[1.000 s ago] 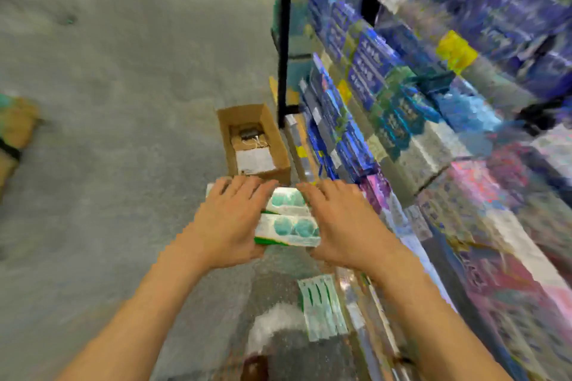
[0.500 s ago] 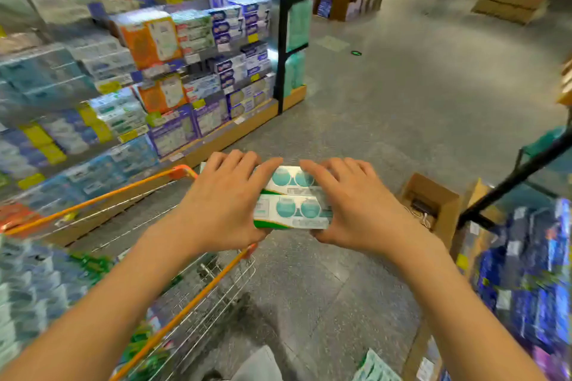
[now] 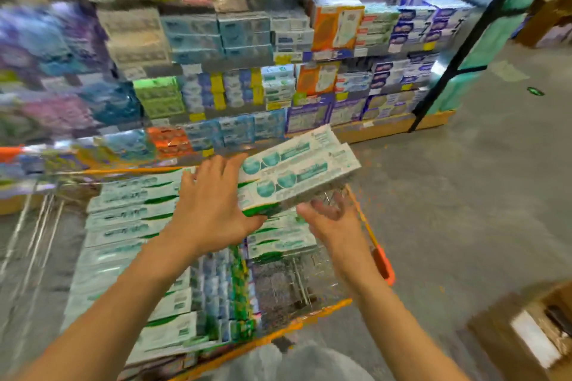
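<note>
**Toothpaste multipack held over the loaded cart**

Through the head camera I saw the left hand (image 3: 213,207) holding the toothpaste multipack (image 3: 297,170), a white-and-teal bundle of long boxes. Its fingers were spread across the top face at the near left end and its thumb was tucked under the lower edge. The pack was tilted, with the far end raised and angled away to the right. It hung in the air above the right half of the shopping cart (image 3: 383,267) and rested on nothing but that hand.

The right hand (image 3: 334,219) lay just below the pack's near edge, palm turned up and fingers loosely spread, gripping nothing. Motion blur kept me from telling whether its fingertips touched the underside.

The cart had an orange rim and wire sides. Rows of similar white-and-green cartons (image 3: 133,213) were stacked flat across its left side, with more of them under the held pack.

Beyond the cart stood shelving (image 3: 387,125) crowded with boxed goods in blue, orange and green, too blurred for me to read. An open cardboard box (image 3: 532,334) sat on the grey floor (image 3: 464,195) at the lower right, well apart from both hands.
</note>
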### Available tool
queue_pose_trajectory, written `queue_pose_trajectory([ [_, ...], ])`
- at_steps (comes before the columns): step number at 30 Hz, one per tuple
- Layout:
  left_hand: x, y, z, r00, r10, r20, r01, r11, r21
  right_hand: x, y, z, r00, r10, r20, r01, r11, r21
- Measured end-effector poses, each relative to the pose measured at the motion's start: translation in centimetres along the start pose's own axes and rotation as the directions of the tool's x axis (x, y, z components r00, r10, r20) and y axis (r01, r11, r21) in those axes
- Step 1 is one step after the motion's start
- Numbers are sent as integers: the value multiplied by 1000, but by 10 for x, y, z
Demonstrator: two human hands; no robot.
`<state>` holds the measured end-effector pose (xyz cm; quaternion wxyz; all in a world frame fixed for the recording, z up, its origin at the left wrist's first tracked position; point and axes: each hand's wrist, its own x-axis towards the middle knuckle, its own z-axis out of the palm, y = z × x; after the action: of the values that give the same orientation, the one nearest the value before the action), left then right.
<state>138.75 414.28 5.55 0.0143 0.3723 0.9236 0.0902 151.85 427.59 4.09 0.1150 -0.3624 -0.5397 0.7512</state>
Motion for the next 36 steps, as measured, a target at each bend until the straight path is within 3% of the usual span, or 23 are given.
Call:
queue_pose_trajectory([
  [2,5,-3,10,999,-43,28,44,998,-42,16,10,17,971,159,180,-207,934,290],
  [5,12,-1,28,995,-58,85,63,996,-55,41,14,33,961,158,229,-253,841,478],
  [8,21,-6,42,995,-25,96,37,991,-131,62,14,42,959,223,173,-280,825,491],
  [10,32,-10,45,986,1,166,45,960,-276,78,14,41,947,282,157,-322,808,493],
  [12,50,-10,45,958,-14,287,153,869,-471,93,13,38,935,324,141,-352,809,472],
  [15,83,-12,59,944,-39,326,253,720,-646,116,14,35,931,328,161,-365,818,444],
  [17,100,-15,70,932,-45,359,283,710,-645,132,19,35,928,331,170,-372,822,431],
  [20,119,-29,81,920,-59,388,275,802,-530,162,37,28,912,400,95,-404,828,390],
  [23,134,-49,89,911,-118,394,299,848,-437,204,74,10,829,556,-58,-513,798,315],
  [26,146,-71,95,919,-181,349,322,857,-404,251,105,2,749,657,-87,-583,715,385],
  [30,149,-89,101,919,-246,308,357,851,-385,305,143,9,726,683,-77,-604,687,404],
  [36,132,-100,122,864,-302,403,464,788,-404,341,187,25,655,747,-112,-603,606,520],
])
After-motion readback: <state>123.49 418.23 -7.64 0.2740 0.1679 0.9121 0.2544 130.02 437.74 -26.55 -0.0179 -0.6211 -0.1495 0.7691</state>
